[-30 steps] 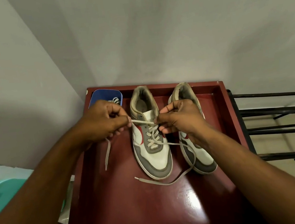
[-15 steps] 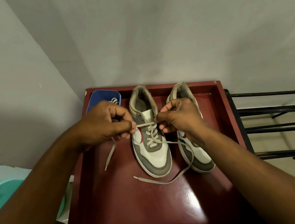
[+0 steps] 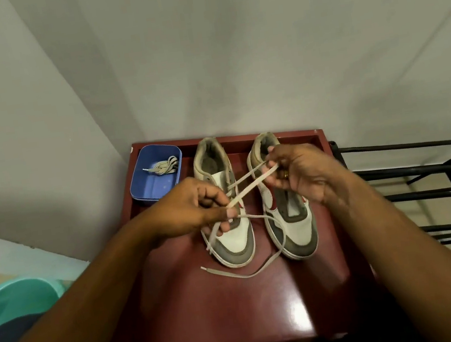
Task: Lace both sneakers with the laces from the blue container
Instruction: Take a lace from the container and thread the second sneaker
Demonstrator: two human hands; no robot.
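Two grey, white and red sneakers stand side by side on a dark red table (image 3: 198, 313). The left sneaker (image 3: 236, 244) has a beige lace (image 3: 245, 189) threaded through it; its upper part is hidden by my hands. My left hand (image 3: 195, 210) pinches one strand over the sneaker's middle. My right hand (image 3: 302, 171) holds the lace stretched up to the right, above the right sneaker (image 3: 295, 230), which shows no lace. A loose lace end (image 3: 233, 273) trails on the table in front of the toes. The blue container (image 3: 148, 189) at the back left holds another bundled lace (image 3: 164, 166).
The table stands in a corner between two grey walls. A black metal rack (image 3: 429, 188) stands to the right of the table. A teal plastic tub (image 3: 14, 302) sits low on the left, beyond the table's edge.
Both hands were pinching the lace close over the left sneaker's tongue. My right hand has since pulled the lace up and right, my left hand dropped lower, and the blue container is now uncovered.
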